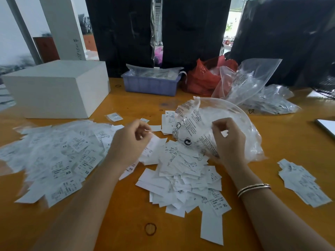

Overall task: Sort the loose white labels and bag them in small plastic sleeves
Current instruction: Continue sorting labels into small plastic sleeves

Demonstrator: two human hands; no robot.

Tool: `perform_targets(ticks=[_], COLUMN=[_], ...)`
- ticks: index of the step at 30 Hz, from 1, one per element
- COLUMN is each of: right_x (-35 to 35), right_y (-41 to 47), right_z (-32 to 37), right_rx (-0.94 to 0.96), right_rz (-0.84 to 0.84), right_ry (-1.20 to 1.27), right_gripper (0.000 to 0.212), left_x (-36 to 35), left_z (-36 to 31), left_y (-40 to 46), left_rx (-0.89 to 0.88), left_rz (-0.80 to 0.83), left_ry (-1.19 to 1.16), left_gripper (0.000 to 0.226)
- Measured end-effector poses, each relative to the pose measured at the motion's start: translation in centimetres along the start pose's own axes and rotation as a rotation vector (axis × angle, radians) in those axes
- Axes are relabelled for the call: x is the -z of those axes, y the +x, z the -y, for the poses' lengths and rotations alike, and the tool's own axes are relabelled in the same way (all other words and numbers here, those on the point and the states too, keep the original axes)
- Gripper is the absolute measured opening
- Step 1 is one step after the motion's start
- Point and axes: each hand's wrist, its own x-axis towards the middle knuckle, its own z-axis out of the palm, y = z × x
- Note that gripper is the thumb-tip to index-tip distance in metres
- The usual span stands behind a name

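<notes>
On the orange table (126,205), the left spread of white labels (54,156) shows "XS" and "S". The left hand (130,140) pinches a small label (154,140) between curled fingers. The middle label heap (184,182) reads "XS" and "XL". The right hand (228,140) grips a clear printed plastic bag (195,127); its print is illegible. A smaller label stack (302,182) lies far right.

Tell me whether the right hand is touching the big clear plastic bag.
Touching. The head view shows the right hand with its fingers curled into the crumpled film of the clear plastic bag, gripping it above the label pile.
</notes>
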Motion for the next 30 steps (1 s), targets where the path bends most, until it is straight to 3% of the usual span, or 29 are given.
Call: perform_targets(ticks=[4,8,10,12,14,16,21,24,26,30], right_x=[-0.6,-1.2,-1.3,-1.5,-1.5,-1.4,-1.4,-1.5,-1.5,-1.7], right_y=[-1.1,-1.7,-2.2,-2.4,-2.4,-2.3,-2.3,-2.3,-2.2,-2.2], right_z=[2.0,3.1,3.3,3.4,3.5,3.5,3.6,3.8,3.8,3.4], right_rx=[-0.134,-0.219,-0.207,-0.179,-0.171,-0.168,-0.136,-0.154,-0.162,-0.079], right_rz=[0.164,0.358,0.467,0.554,0.592,0.610,0.609,0.568,0.553,0.491], right_ry=[0.340,0.475,0.487,0.470,0.465,0.461,0.358,0.348,0.358,0.154], right_gripper=[0.025,0.013,0.010,0.013,0.017,0.019,0.021,0.021,0.021,0.018], left_x=[0.3,0.3,0.1,-0.5,-0.9,-1.3,-2.2,-2.3,-2.3,-2.9], left_z=[1.2,2.0,1.3,0.1,-1.1,-1.3,-1.5,-1.6,-1.6,-1.3], left_y=[0.4,0.3,0.2,0.0,-0.5,-0.8,-0.9,-1.0,-1.0,-0.9], left_rx=[0.070,0.102,-0.034,-0.079,-0.002,0.088,0.206,0.272,0.250,0.229], left_rz=[-0.263,-0.210,-0.164,0.024,0.277,0.401,0.350,0.450,0.447,0.271], left_ry=[0.357,0.670,0.438,-0.027,-0.370,-0.555,-0.660,-0.839,-0.811,-0.664], left_gripper=[0.019,0.034,0.028,0.025,0.028,0.029,0.014,0.034,0.042,0.012])
